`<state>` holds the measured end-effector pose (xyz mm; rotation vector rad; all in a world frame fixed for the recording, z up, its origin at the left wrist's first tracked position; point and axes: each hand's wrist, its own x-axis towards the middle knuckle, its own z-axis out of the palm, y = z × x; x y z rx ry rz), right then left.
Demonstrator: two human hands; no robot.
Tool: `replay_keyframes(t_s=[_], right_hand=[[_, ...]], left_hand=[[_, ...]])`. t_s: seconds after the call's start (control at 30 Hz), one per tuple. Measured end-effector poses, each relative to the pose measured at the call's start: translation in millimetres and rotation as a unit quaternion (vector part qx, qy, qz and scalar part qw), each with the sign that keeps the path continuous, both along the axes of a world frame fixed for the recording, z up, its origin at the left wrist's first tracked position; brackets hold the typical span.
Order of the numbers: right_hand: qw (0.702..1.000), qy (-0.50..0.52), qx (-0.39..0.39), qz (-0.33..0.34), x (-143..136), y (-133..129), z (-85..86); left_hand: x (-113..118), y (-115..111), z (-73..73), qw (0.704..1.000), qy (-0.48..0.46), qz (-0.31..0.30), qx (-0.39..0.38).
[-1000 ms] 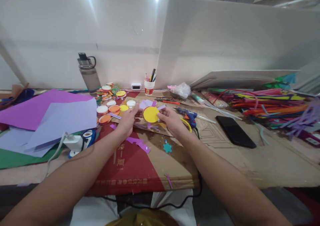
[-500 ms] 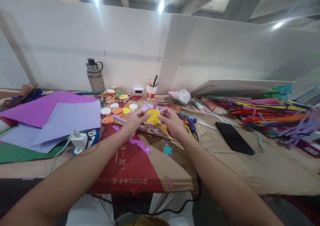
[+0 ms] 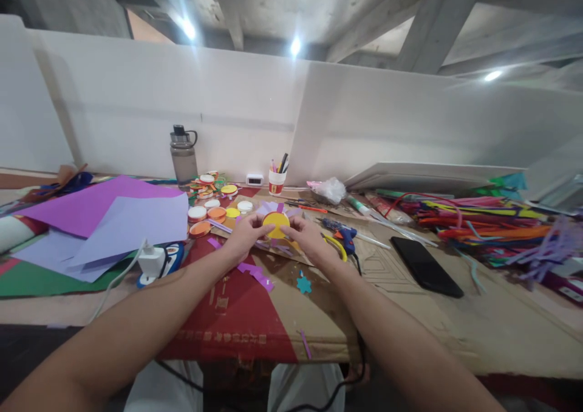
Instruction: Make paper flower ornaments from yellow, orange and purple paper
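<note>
Between my two hands is a round yellow paper disc (image 3: pixel 276 223) with purple paper strips sticking out around it. My left hand (image 3: pixel 245 237) pinches its left edge, thumb on the yellow face. On the right edge, my right hand (image 3: pixel 310 237) grips it the same way. Fingers behind the disc are hidden. Purple paper scraps (image 3: pixel 255 274) and a teal flower-shaped cutout (image 3: pixel 303 283) lie on the cardboard below. A blue glue gun (image 3: pixel 347 239) rests just right of my right hand. Several round orange, white and yellow pieces (image 3: pixel 215 213) sit beyond my left hand.
Purple and lilac sheets (image 3: pixel 132 226) cover the left side, beside a white plug (image 3: pixel 151 261) on a power strip. A bottle (image 3: pixel 183 160) and a cup of pens (image 3: pixel 277 181) stand at the back. A black phone (image 3: pixel 426 266) and colourful strips (image 3: pixel 473 217) lie right.
The camera view has tilted up, so the table sits slightly lower in the picture. Both hands still hold the disc, and the right thumb has shifted in over its lower face.
</note>
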<state>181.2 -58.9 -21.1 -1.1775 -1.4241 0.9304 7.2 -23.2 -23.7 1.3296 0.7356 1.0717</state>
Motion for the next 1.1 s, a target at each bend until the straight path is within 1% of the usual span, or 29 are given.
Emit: replay_keyframes(t_s=[0.2,0.33,0.47,0.53,0.63,0.7,0.8,0.9,1.0,1.1], right_hand=[[0.999,0.03,0.002,-0.012,-1,3,-4.7],[0.999,0.035,0.008,-0.021,0,5,-6.9],[0.999,0.033,0.018,-0.018,1,4,-5.1],[0.999,0.045,0.018,-0.007,1,2,-2.5],[0.997,0.068,0.012,0.021,-1,1,0.1],[0.996,0.083,0.01,0.025,-1,1,-0.6],[0.995,0.1,0.01,0.007,1,4,-3.5],[0.996,0.082,0.014,-0.02,5,4,-3.4],[0.997,0.063,0.028,-0.04,8,2,1.6],[0.997,0.07,0.039,-0.018,9,-2,7.5]], left_hand=[[0,-2,-0.5,1.0,-0.004,-0.003,-0.007],[1,-1,0.8,0.999,-0.02,-0.004,-0.032],[1,-2,3.6,0.998,-0.032,-0.008,-0.051],[1,-2,5.9,0.997,-0.05,-0.021,-0.059],[1,-2,9.1,0.992,-0.088,-0.025,-0.089],[1,-1,10.7,0.984,-0.122,-0.018,-0.126],[0,2,12.9,0.967,-0.173,-0.004,-0.188],[-1,5,14.7,0.954,-0.204,0.004,-0.219],[-3,7,13.9,0.955,-0.207,-0.002,-0.211],[-3,7,11.2,0.968,-0.18,-0.017,-0.175]])
